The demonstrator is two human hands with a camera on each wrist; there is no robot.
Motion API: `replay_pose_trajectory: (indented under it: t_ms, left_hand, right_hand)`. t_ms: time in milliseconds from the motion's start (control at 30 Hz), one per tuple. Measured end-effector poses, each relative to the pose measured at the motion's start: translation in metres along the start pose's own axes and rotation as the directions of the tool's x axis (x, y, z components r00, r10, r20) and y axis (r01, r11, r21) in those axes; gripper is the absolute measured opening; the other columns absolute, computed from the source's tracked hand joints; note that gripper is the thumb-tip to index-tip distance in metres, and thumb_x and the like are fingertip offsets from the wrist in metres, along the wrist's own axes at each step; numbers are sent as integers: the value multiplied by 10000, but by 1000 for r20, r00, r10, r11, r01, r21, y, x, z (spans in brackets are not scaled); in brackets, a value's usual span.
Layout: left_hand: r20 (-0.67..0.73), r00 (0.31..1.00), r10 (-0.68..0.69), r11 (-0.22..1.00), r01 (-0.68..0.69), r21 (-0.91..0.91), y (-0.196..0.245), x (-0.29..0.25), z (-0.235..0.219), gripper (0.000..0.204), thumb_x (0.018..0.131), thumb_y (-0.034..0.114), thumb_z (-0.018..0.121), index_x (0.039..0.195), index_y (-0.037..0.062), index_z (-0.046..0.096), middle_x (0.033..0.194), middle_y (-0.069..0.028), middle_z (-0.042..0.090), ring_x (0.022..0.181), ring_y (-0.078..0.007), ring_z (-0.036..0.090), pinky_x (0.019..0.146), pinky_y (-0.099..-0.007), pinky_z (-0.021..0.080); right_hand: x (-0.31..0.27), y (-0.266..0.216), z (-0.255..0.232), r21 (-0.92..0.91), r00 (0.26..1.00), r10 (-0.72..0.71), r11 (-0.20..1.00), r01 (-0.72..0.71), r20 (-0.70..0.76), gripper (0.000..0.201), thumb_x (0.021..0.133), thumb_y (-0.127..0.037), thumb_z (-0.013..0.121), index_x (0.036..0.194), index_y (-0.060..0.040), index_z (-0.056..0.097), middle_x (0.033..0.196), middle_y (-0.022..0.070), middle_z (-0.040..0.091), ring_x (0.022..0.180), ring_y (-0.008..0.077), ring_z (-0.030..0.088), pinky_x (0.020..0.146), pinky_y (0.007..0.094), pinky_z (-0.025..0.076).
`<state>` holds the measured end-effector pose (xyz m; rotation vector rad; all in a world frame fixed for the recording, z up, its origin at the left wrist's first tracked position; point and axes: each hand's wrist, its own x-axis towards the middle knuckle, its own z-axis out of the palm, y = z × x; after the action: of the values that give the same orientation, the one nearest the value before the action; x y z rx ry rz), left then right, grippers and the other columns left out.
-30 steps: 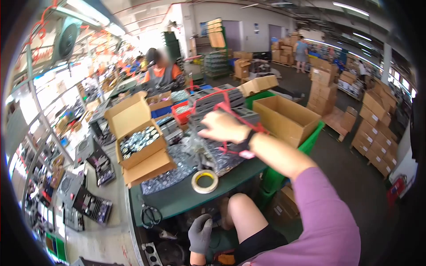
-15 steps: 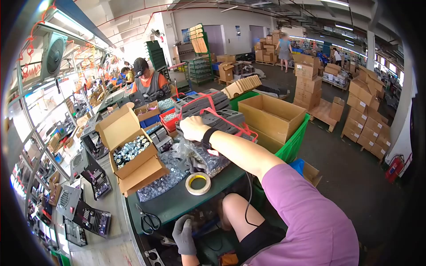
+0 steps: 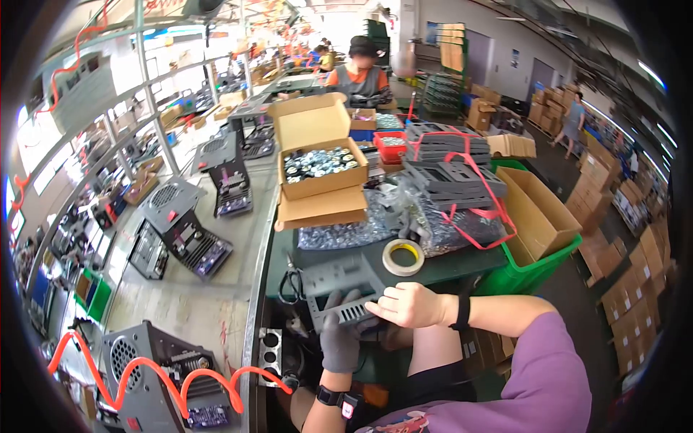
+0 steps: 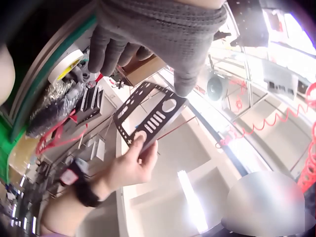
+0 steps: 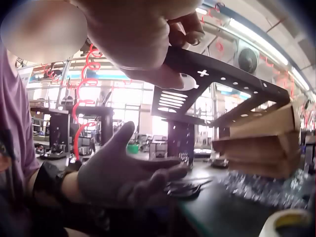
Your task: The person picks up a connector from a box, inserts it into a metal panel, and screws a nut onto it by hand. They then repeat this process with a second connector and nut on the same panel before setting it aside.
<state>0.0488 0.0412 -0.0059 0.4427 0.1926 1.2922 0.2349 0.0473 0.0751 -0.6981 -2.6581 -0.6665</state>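
My bare right hand (image 3: pixel 411 304) pinches the edge of a dark grey metal panel (image 3: pixel 339 278) with a row of slots, a large rectangular opening and small holes. The panel is held tilted above the near edge of the green table (image 3: pixel 451 261). My left hand (image 3: pixel 339 345), in a grey glove, is up beside the panel's near left part. In the right wrist view the gloved hand (image 5: pixel 118 173) shows below the panel with thumb and fingers spread. The left wrist view shows the bare thumb on the panel's face near the slots, with the fingers behind.
Behind the panel lie a tape roll (image 3: pixel 387 260), scissors (image 3: pixel 291 283) and bags of small parts (image 3: pixel 339 234). A cardboard box (image 3: pixel 325 186) holds round metal pieces. Similar grey panels (image 3: pixel 451 180) are stacked with red straps by a green bin (image 3: pixel 538 270). An orange coiled hose (image 3: pixel 191 372) crosses the left bench.
My right hand has come back from the strapped stack towards my body, now holding a panel. The gloved left hand has risen from beside my lap to the panel. The head view has swung left.
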Motion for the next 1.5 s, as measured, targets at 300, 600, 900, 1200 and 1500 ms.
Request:
replay_pose_trajectory:
  t_ms: [300, 600, 900, 1200, 1500]
  left_hand:
    - [-303, 901, -312, 924, 362, 125, -16, 37, -34, 377, 965, 289, 457, 1178, -19, 502, 1057, -175, 618, 908, -289, 656, 689, -361, 578]
    - [-295, 855, -426, 796, 510, 327, -18, 26, -61, 445, 950, 328, 512, 1222, -23, 494, 1151, -147, 604, 909, -236, 634, 760, -339, 529]
    - [-295, 921, -255, 833, 364, 416, 9, 6, -60, 448, 951, 242, 489, 1282, -56, 431, 1165, -166, 591, 963, -246, 630, 776, -344, 533]
    - [-318, 925, -207, 881, 317, 350, 10, 12, -59, 520, 930, 267, 542, 1317, -49, 399, 1146, -202, 586, 926, -281, 632, 770, -372, 541]
    - [-319, 927, -196, 890, 304, 339, 5, 2, -57, 442, 954, 230, 499, 1291, -43, 413, 1137, -195, 593, 909, -279, 635, 762, -372, 543]
  right_hand:
    - [96, 119, 8, 250, 892, 417, 895, -369, -176, 177, 807, -230, 624, 869, -66, 647, 838, 110, 624, 806, 292, 611, 701, 392, 503]
    - [224, 267, 107, 17, 724, 650, 741, -671, 231, 326, 785, -101, 522, 1089, -50, 628, 1107, 195, 624, 1038, 345, 609, 866, 432, 501]
    - [268, 291, 163, 45, 668, 664, 697, -715, 336, 277, 817, -91, 571, 1079, -42, 647, 1113, 205, 631, 1023, 363, 619, 872, 429, 508]
    - [255, 286, 145, 73, 657, 663, 682, -728, 359, 359, 769, -238, 692, 1070, -47, 647, 1018, 174, 673, 960, 338, 639, 827, 420, 507]
    - [241, 279, 116, 243, 822, 417, 814, -528, 388, 251, 744, -100, 603, 950, -149, 739, 980, 115, 701, 933, 271, 661, 825, 375, 511]
